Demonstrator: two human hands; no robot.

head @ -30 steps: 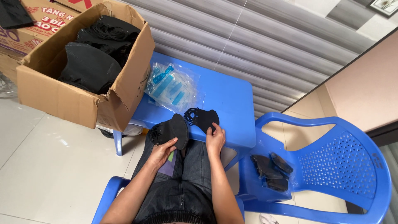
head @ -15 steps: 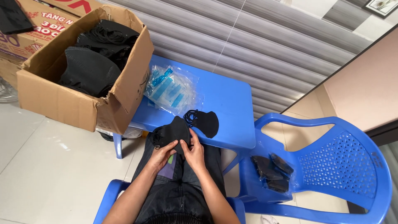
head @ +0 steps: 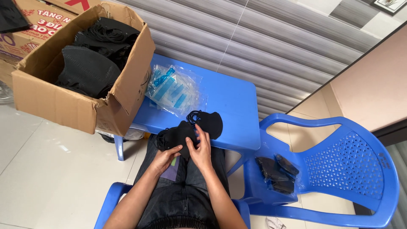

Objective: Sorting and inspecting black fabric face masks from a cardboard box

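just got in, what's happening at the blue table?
A seated person holds a black face mask over their lap with both hands, left hand under it, right hand on its near edge. Another black mask lies on the blue table beside a pile of clear bags. A cardboard box of black masks rests on the table's left end. Packed masks sit on the blue chair.

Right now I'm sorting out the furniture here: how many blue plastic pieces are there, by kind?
Blue table: 1
Empty blue chair beside it, holding packed masks: 1
Blue chair the person sits on: 1
Total: 3
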